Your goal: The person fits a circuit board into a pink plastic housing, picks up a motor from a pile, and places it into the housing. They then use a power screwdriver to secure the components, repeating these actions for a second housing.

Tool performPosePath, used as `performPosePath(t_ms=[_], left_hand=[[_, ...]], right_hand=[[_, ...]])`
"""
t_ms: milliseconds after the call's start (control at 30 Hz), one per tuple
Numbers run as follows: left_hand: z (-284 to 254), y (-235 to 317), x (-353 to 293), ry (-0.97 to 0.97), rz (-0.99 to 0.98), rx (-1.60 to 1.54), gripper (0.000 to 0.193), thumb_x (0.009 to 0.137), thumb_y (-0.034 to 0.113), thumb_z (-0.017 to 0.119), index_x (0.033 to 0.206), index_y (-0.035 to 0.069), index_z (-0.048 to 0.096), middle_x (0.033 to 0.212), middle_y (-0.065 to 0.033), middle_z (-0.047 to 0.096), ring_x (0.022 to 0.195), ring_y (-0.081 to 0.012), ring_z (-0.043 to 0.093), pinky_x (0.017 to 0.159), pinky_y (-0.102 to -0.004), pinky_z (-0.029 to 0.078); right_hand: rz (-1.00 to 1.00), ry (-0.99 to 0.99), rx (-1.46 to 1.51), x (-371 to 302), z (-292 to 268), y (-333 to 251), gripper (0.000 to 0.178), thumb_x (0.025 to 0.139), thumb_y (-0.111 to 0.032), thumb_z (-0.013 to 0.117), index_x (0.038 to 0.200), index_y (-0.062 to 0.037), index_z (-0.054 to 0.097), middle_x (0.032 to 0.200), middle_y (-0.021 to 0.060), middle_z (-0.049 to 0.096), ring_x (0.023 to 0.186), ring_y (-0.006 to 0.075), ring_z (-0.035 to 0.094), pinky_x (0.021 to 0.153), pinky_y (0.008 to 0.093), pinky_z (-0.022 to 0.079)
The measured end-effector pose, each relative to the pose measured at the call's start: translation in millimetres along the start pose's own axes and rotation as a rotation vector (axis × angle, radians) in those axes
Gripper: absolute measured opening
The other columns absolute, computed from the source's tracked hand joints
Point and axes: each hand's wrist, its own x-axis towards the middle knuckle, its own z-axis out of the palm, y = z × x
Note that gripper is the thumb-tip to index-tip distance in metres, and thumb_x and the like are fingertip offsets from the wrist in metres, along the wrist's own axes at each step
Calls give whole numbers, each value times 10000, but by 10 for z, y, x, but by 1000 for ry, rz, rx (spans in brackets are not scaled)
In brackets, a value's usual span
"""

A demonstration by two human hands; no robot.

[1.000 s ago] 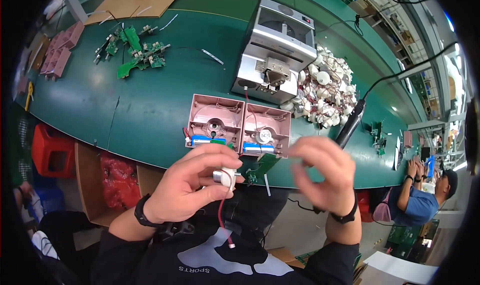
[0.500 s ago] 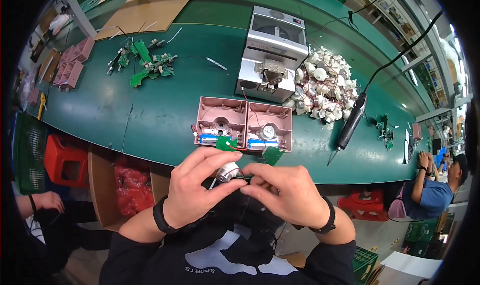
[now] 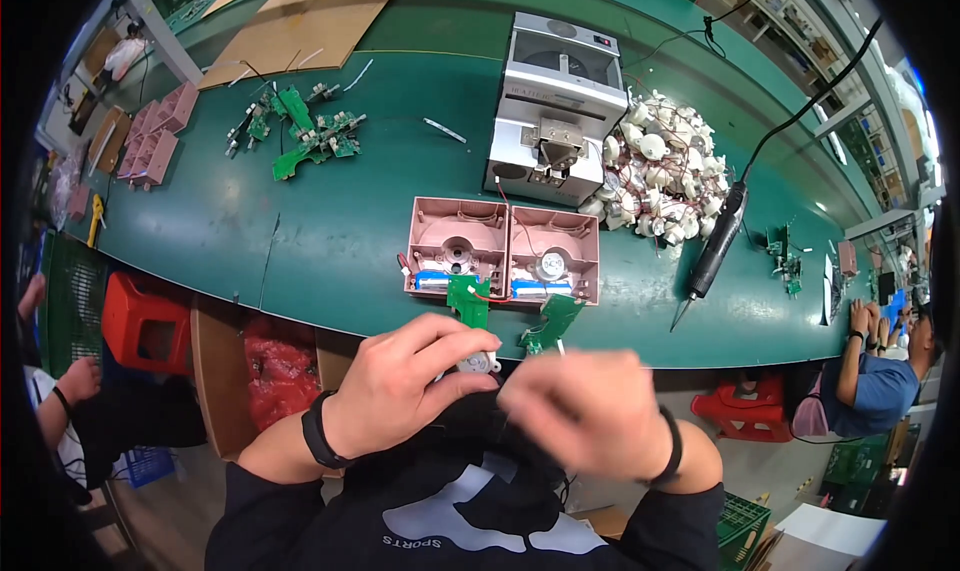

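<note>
Near the table's front edge, my left hand (image 3: 400, 376) is closed, with a small white motor (image 3: 479, 362) pinched between thumb and fingers, its round metal face showing. My right hand (image 3: 590, 411) is just to the right of it, smeared by motion; whether its fingers hold a wire does not show. Beyond my hands two pink plastic housings (image 3: 428, 211) stand side by side, each containing a blue cylindrical battery (image 3: 445, 282). A round silver motor (image 3: 553, 264) sits in the right housing. Green circuit boards (image 3: 468, 296) hang over their near edges.
Behind the housings stands a grey benchtop machine (image 3: 545, 101). Right of it lies a heap of white motors (image 3: 665, 171) with wires, then a black corded electric screwdriver (image 3: 718, 241). Several circuit boards (image 3: 300, 136) lie at the left. A co-worker (image 3: 885, 381) sits at the far right.
My left hand has turned the motor so its round face shows. The right hand has moved slightly away from it. The circuit boards at the housings have shifted in the view.
</note>
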Motion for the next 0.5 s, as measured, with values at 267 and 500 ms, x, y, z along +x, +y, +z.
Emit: performPosePath(t_ms=[267,500], left_hand=[[-359,-112,352,300,-189,-70,274,875,158,799,1082,30,672,926,-139,752,772,-293,735,713,-357,577],[-280,-407,581,204,95,460,272,820,163,820,1005,33,669,1042,-127,740,1046,-329,697,948,-432,515]], right_hand=[[-69,428,-252,79,145,175,298,810,-55,833,1061,-12,679,849,90,700,605,194,661,565,309,549],[223,172,1,-285,595,288,292,842,-124,816,1076,-34,664,919,69,693,644,211,671,551,327,544]])
